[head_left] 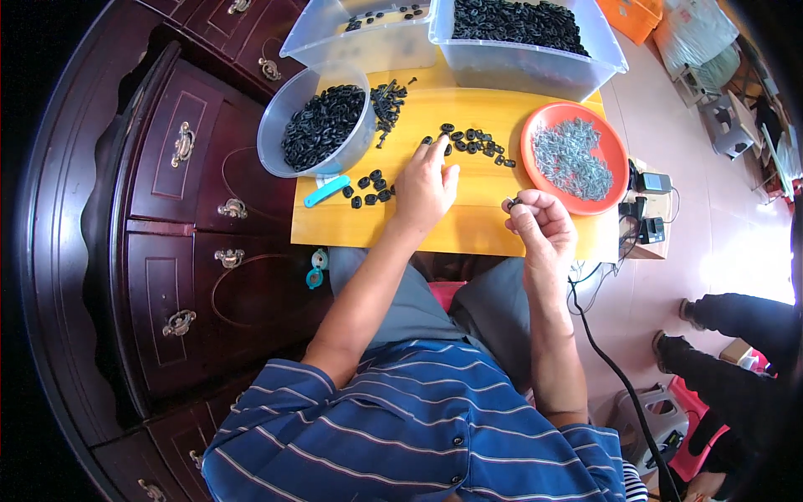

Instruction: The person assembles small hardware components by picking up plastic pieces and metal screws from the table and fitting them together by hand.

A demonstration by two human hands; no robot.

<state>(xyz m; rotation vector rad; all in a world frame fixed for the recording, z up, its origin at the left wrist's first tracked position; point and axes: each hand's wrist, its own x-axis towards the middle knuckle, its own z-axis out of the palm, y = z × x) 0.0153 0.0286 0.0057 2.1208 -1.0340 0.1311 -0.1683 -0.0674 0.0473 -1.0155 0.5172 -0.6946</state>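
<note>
Reaching over the yellow tabletop, my left hand (425, 186) has its fingers stretched out and its thumb apart. Its fingertips touch or hover at the edge of a loose group of small black plastic pieces (473, 147). My right hand (542, 224) is closed in a pinch near the table's front edge, beside the red bowl. Between thumb and fingers shows a small dark piece (514, 202), seemingly one of the black plastic pieces, mostly hidden. Several more black oval pieces (370, 200) lie left of my left hand, by a turquoise bar-shaped tool (327, 192).
A red bowl (619, 142) holds many small silvery metal pins or screws. At the left, a clear round tub (269, 146) is full of black parts, with dark screw-like parts (387, 105) beside it. Two clear bins (519, 69) stand behind. A black cable (602, 356) hangs at right.
</note>
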